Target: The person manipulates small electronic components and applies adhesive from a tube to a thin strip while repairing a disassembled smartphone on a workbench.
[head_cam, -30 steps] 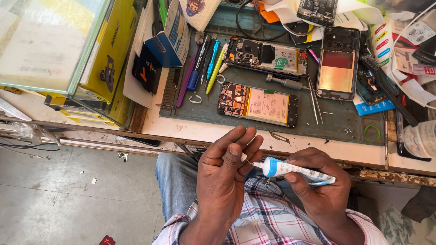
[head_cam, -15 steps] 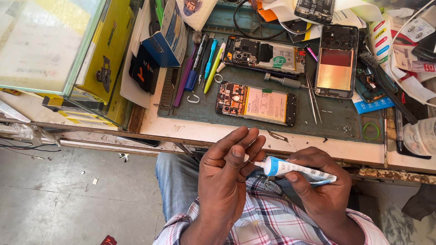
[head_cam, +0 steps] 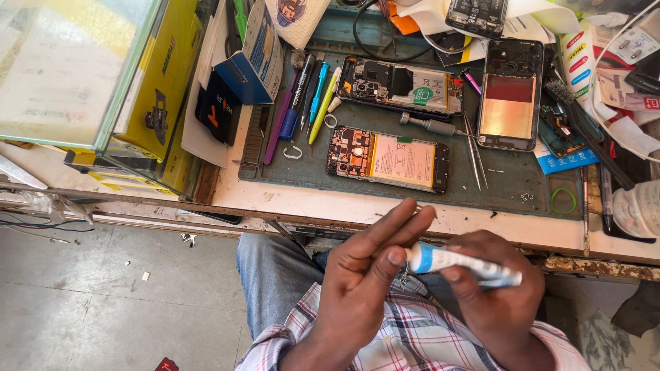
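From the head camera, looking down: the right hand [head_cam: 498,302] is clamped around a small white squeeze tube with a blue collar [head_cam: 462,264], held level over the lap, just in front of the bench [head_cam: 412,206] edge. The tube's nozzle end touches the fingertips [head_cam: 395,255] of the left hand [head_cam: 361,285], whose fingers are stretched out and loosely together, gripping nothing else. On the bench's grey-green work mat [head_cam: 309,168] lies an opened phone with its orange circuit board and pale battery exposed [head_cam: 388,158], well apart from the hands. Behind it lies a second opened phone [head_cam: 402,86], with a dark phone frame showing a reddish panel [head_cam: 509,96] to its right. Metal tweezers [head_cam: 474,154] lie between them.
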